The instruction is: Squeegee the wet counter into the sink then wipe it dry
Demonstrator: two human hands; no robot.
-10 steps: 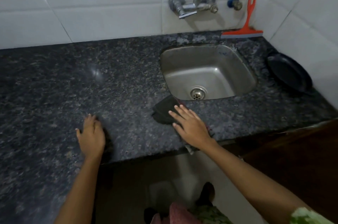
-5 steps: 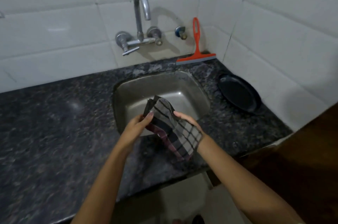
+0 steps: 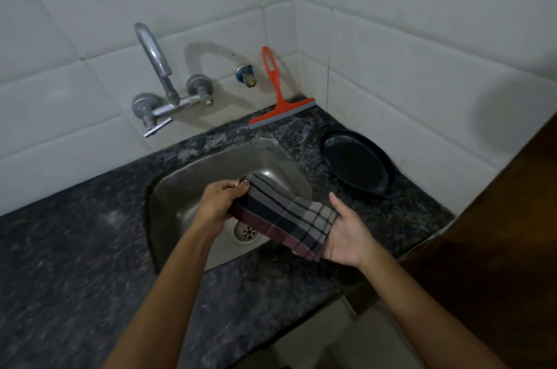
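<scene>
A folded checked cloth (image 3: 286, 215), grey, black and maroon, hangs over the steel sink (image 3: 193, 187). My left hand (image 3: 220, 203) pinches its far left corner. My right hand (image 3: 346, 233) lies palm up under its right end with the fingers spread. The dark speckled granite counter (image 3: 75, 248) runs around the sink. An orange squeegee (image 3: 280, 100) leans on the tiled back wall behind the sink, blade down on the counter, apart from both hands.
A wall tap (image 3: 162, 88) arches above the sink's back left. A black oval plate (image 3: 358, 166) lies on the counter to the right of the sink, near the corner. White tiled walls close off the back and right. The counter's front edge runs below my forearms.
The cloth left the counter's front edge and now hangs over the sink in both hands. My left hand came off the counter and took the cloth's corner. The view shifted right.
</scene>
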